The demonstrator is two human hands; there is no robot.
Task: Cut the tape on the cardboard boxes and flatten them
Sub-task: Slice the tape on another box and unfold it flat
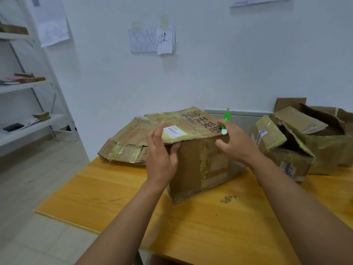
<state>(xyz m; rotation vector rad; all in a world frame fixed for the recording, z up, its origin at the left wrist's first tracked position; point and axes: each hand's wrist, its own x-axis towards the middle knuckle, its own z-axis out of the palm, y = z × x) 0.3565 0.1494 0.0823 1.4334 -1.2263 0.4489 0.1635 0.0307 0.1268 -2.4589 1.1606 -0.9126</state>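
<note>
- The box (198, 163) in hand stands upright on the tabletop (191, 226), right in front of the person, its taped front face turned toward them and its top flap (183, 125) lying loose and tilted over the opening.
- The left hand (162, 150) is at the box's near left top corner; its fingers (174, 150) are nearly straight and press under the flap's edge, thumb up alongside, not wrapped round anything.
- The right hand (235, 142) sits at the near right top corner, about as close to the box as the left. Its fingers pinch a green cutter (226, 121), which stands nearly upright with its tip pointing up and away from the cardboard; the rest of the hand rests on the top edge.
- A band of tape (205, 165) runs down the front face, below and between both hands, its long axis top to bottom. I'd guess the cutter must tip downward to reach it.
- A flattened box (126, 144) lies behind to the left; more open boxes (298, 142) sit to the right.
</note>
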